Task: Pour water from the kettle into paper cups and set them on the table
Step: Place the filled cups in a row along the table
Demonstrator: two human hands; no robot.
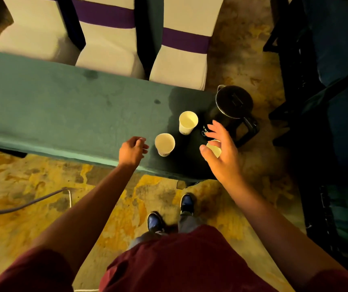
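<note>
A black kettle with its lid on stands at the right end of the green-clothed table, handle turned toward me. Three white paper cups stand upright near it: one just left of the kettle, one closer to the front edge, and one partly hidden behind my right hand. My right hand hovers over that third cup with fingers spread and the thumb beside its rim. My left hand is loosely curled just left of the front cup, apart from it and holding nothing.
Three white-covered chairs with purple bands stand tucked against the table's far side. Dark furniture runs along the right. A cable lies on the patterned carpet at left. My feet are close to the table's front edge.
</note>
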